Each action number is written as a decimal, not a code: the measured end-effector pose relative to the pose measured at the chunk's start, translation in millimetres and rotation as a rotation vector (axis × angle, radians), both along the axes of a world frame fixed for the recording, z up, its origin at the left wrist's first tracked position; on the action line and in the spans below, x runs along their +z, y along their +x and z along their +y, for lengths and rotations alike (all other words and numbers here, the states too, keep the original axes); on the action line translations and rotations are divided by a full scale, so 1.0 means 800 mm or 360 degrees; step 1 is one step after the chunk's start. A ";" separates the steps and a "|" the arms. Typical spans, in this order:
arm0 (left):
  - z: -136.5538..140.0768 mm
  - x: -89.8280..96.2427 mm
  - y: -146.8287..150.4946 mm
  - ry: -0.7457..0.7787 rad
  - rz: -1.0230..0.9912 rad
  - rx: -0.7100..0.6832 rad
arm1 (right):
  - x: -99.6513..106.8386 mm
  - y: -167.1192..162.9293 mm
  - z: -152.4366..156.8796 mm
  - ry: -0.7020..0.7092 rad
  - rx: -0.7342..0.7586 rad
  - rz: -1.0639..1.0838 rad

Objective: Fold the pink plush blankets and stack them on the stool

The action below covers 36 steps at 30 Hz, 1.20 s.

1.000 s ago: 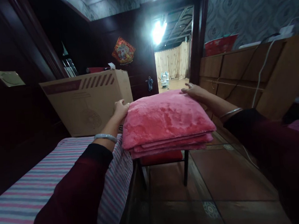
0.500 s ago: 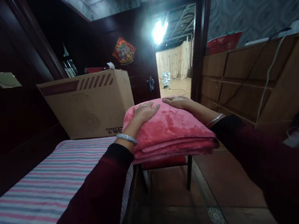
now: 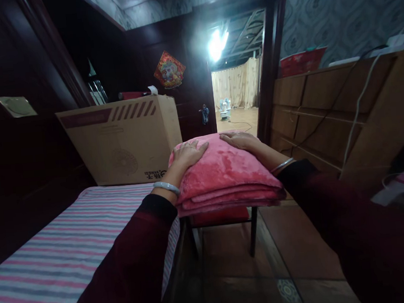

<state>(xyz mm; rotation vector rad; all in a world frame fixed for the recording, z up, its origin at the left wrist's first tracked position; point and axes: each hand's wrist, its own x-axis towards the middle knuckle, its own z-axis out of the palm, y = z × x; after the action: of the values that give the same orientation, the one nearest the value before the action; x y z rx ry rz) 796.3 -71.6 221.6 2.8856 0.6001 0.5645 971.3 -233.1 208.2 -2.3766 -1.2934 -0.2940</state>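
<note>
A folded pink plush blanket (image 3: 224,168) lies in thick layers on a stool or chair with a red seat (image 3: 218,217) and dark legs. My left hand (image 3: 189,155) rests flat on the blanket's upper left side, fingers stretched out and thumb apart. On the upper right, my right hand (image 3: 240,140) lies palm down with its fingers extended toward the middle. Both hands touch the top surface without gripping it. The blanket hides most of the seat.
To the left is a bed with a striped sheet (image 3: 89,232), and a large cardboard box (image 3: 123,144) stands behind it. A wooden drawer cabinet (image 3: 317,94) with cables lines the right wall. Beyond the blanket, a doorway shows a fan (image 3: 224,109). A white stool (image 3: 399,188) stands at far right.
My left hand has slid slightly left and toward me on the blanket. The blanket's right front corner has drawn in to the left. My right hand stays nearly in place.
</note>
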 end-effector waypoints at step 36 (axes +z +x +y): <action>-0.074 0.002 -0.083 0.0282 0.0033 -0.0718 | 0.026 -0.059 -0.069 -0.0136 -0.0049 -0.0222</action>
<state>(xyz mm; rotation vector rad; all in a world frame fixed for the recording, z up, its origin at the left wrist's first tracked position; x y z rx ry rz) 729.8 -130.6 223.4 3.0442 -0.1127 0.5392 924.0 -288.4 228.8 -2.4877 -1.3570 -0.4287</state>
